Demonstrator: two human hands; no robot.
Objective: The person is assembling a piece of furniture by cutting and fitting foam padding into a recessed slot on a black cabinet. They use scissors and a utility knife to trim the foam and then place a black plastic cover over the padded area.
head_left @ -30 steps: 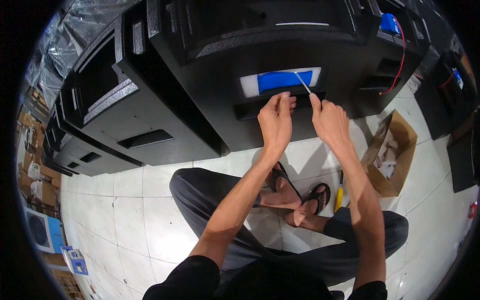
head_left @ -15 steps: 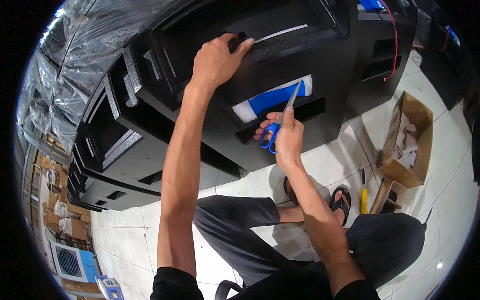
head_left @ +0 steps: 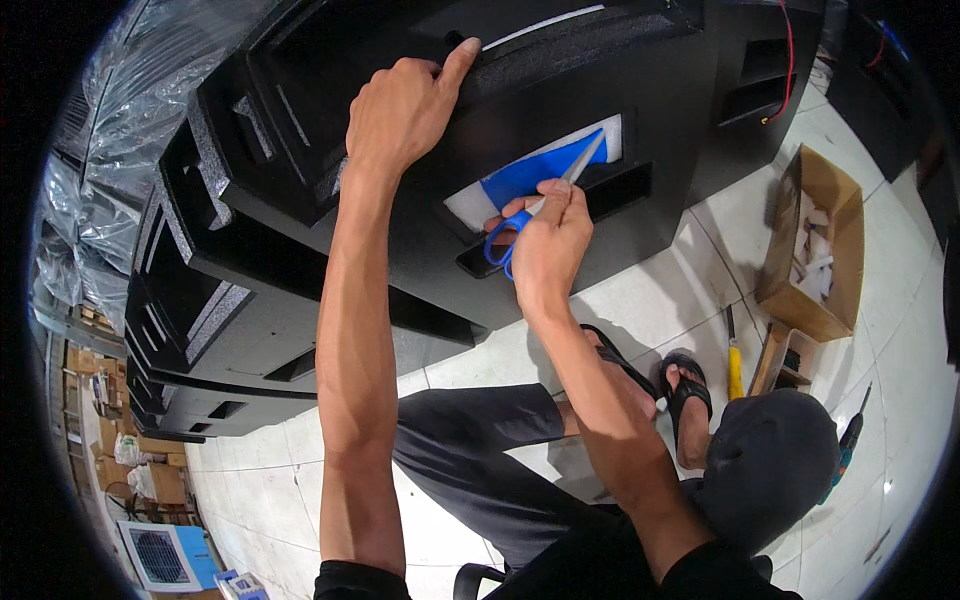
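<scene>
My right hand (head_left: pixel 553 240) is closed around scissors (head_left: pixel 508 240) with blue handles and metal blades. Their tip lies over a blue panel with a white border (head_left: pixel 545 163) in the front of a black cabinet (head_left: pixel 640 110). Whether the blades touch the panel I cannot tell. My left hand (head_left: pixel 403 115) is curled over the upper edge of the same cabinet, thumb stretched along it; the other fingertips are partly hidden. A small dark piece shows beside that thumb, and a thin white strip (head_left: pixel 540 30) runs along the cabinet to its right.
More black cabinets stand left and right, one with a red wire (head_left: pixel 790 60) hanging down. A cardboard box (head_left: pixel 835 250) with white scraps sits on the tiled floor, near a smaller box (head_left: pixel 785 360), a yellow-handled tool (head_left: pixel 735 370) and a drill-like tool (head_left: pixel 848 440). Clear plastic wrap (head_left: pixel 150 130) covers things far left.
The view has shifted slightly. My left hand has slid a little left along the cabinet edge. My right hand and the scissors have moved a little up and left, still over the blue panel.
</scene>
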